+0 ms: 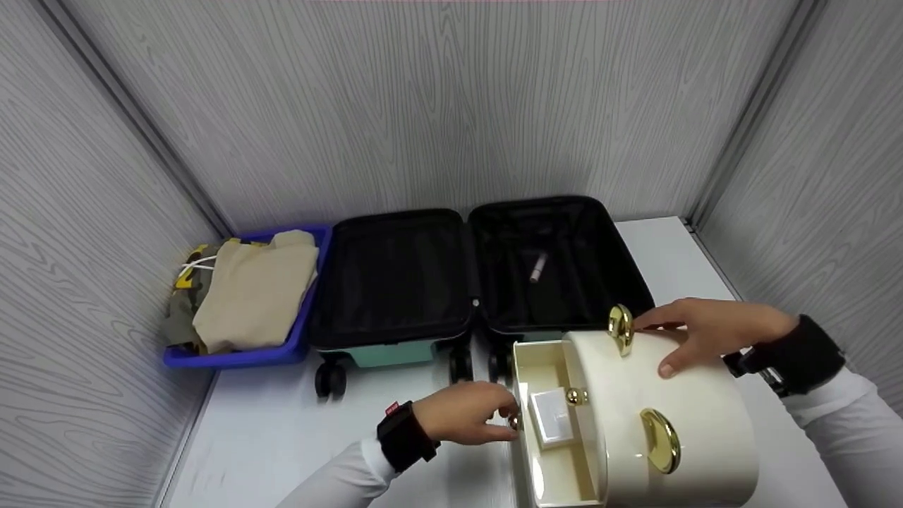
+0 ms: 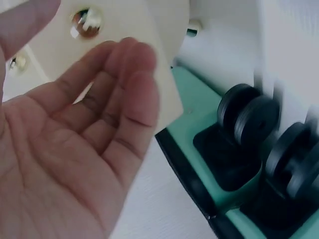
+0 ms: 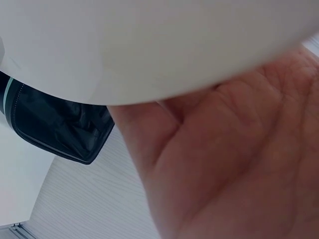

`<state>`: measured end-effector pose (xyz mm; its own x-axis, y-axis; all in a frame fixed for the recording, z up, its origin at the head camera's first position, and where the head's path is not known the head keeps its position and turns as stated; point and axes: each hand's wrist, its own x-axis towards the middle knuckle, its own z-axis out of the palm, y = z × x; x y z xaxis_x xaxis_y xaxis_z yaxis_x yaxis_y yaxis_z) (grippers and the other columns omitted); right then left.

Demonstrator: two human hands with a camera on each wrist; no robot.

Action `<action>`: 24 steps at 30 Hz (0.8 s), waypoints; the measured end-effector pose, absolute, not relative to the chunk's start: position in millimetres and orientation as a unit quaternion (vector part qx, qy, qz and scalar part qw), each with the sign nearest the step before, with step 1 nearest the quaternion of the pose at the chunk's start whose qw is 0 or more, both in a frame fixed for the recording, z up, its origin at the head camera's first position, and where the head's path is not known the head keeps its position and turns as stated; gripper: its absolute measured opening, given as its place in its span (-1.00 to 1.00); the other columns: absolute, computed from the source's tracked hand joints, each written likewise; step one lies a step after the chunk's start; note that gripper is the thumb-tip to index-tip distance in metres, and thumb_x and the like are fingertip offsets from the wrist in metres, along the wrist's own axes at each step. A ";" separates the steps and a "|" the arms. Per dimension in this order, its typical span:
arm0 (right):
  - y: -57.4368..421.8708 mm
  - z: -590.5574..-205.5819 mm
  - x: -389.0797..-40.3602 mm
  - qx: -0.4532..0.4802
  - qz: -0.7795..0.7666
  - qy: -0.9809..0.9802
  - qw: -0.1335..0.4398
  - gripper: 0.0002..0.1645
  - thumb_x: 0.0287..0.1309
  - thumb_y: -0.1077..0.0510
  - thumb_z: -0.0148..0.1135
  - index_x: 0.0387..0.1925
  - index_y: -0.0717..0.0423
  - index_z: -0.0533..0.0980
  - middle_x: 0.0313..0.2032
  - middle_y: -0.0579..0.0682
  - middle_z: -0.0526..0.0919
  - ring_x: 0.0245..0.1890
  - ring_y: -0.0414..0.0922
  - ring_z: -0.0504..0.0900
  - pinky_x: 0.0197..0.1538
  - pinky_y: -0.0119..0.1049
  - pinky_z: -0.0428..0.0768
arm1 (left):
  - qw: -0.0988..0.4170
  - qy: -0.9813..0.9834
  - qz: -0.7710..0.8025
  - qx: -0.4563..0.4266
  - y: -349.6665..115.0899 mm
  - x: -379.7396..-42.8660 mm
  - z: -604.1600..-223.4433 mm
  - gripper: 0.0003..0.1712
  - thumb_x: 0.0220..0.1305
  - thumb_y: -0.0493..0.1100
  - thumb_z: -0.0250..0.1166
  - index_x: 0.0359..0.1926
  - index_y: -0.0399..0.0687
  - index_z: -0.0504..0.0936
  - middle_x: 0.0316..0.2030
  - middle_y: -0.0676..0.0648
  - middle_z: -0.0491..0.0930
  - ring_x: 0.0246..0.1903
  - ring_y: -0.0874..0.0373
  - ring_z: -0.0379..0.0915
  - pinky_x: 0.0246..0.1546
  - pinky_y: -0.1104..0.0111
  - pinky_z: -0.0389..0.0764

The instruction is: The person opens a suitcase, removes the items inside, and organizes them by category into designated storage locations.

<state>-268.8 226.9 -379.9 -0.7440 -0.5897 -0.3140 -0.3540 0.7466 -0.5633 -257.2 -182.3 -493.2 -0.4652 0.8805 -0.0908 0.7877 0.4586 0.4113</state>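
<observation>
A cream, round-topped storage box with gold handles stands at the front right. Its drawer is pulled out to the left and holds a small white box. My left hand is at the drawer front, its loosely bent fingers around the gold knob. In the left wrist view the thumb stands apart from the fingers and the knob shows between them. My right hand rests on the curved top, thumb and fingers spread; the right wrist view has the palm against the white shell, fingertips hidden.
An open suitcase with black lining and a green shell lies behind, its wheels toward me. A slim pink tube lies in its right half. At the left, a blue tray holds a folded beige garment. Grey walls enclose the table.
</observation>
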 end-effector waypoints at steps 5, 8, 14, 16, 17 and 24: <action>227.9 -381.4 -269.2 -0.267 -0.236 0.904 0.237 -0.16 0.13 -0.06 0.68 0.38 0.13 0.59 0.14 0.00 0.73 -0.01 -0.29 0.60 -0.06 -0.40 0.68 | 0.115 0.837 0.176 0.505 -176.2 -256.7 -500.8 -0.79 0.56 0.03 0.34 -0.13 0.04 0.78 -0.18 0.06 0.77 -0.20 0.33 0.62 -0.17 0.56 0.53; 229.1 -382.3 -270.1 -0.274 -0.238 0.902 0.234 -0.18 0.13 -0.05 0.68 0.37 0.13 0.59 0.14 0.00 0.74 -0.01 -0.31 0.60 -0.06 -0.39 0.69 | 0.102 0.833 0.191 0.508 -172.3 -257.3 -505.7 -0.80 0.57 0.01 0.33 -0.12 0.03 0.77 -0.18 0.07 0.76 -0.18 0.29 0.66 -0.16 0.57 0.52; 232.2 -381.8 -270.9 -0.289 -0.249 0.895 0.231 -0.21 0.14 -0.01 0.67 0.35 0.15 0.60 0.13 0.03 0.75 -0.02 -0.34 0.60 -0.06 -0.39 0.70 | 0.078 0.828 0.209 0.514 -152.9 -258.6 -515.8 -0.78 0.60 0.03 0.30 -0.08 0.04 0.76 -0.14 0.10 0.78 -0.11 0.25 0.72 -0.08 0.56 0.55; 232.4 -381.6 -271.3 -0.287 -0.253 0.894 0.234 -0.22 0.14 -0.01 0.67 0.35 0.14 0.60 0.12 0.02 0.74 -0.02 -0.34 0.60 -0.08 -0.39 0.70 | 0.073 0.829 0.208 0.513 -144.5 -258.8 -518.6 -0.77 0.61 0.05 0.29 -0.08 0.05 0.76 -0.12 0.12 0.79 -0.09 0.31 0.70 -0.05 0.56 0.57; 232.3 -381.9 -271.5 -0.288 -0.254 0.893 0.233 -0.22 0.14 -0.01 0.67 0.35 0.14 0.61 0.12 0.02 0.74 -0.02 -0.34 0.60 -0.08 -0.39 0.70 | 0.072 0.829 0.208 0.514 -140.3 -258.8 -520.1 -0.76 0.61 0.05 0.28 -0.07 0.05 0.76 -0.11 0.12 0.79 -0.08 0.33 0.69 -0.03 0.56 0.58; 230.6 -386.2 -274.8 -0.287 -0.266 0.887 0.246 -0.24 0.19 0.00 0.64 0.37 0.12 0.59 0.07 0.04 0.74 -0.10 -0.34 0.65 -0.16 -0.35 0.74 | 0.061 0.829 0.220 0.511 -115.8 -257.6 -528.7 -0.74 0.64 0.08 0.22 -0.03 0.10 0.76 -0.09 0.16 0.79 -0.08 0.40 0.65 -0.08 0.57 0.61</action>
